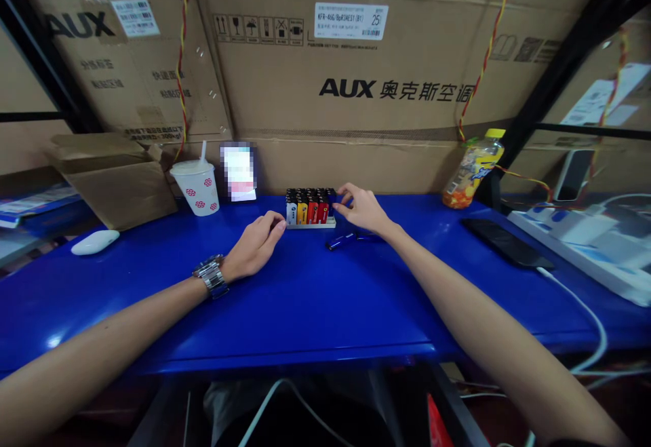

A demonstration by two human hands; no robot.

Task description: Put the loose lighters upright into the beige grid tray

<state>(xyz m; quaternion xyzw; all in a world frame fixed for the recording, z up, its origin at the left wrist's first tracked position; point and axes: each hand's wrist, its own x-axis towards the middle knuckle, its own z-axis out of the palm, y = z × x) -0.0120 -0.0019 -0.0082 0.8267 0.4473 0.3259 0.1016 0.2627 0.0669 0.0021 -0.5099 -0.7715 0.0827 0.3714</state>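
A small display tray of lighters (308, 208) in white, yellow, red and dark colours stands on the blue table (315, 291). My right hand (362, 208) reaches the tray's right end, fingertips pinched on a dark lighter there. A blue lighter (342, 241) lies loose on the table just below that hand. My left hand (254, 245), with a metal watch on the wrist, rests on the table left of the tray, its fingers curled loosely and nothing visible in them.
A lidded paper cup with straw (197, 186) and a small card (238, 171) stand at the back left, beside an open cardboard box (114, 179) and a white mouse (94, 241). A yellow-capped bottle (472, 169), a black phone (506, 243) and a white power strip (580, 240) sit right. Big cartons wall the back.
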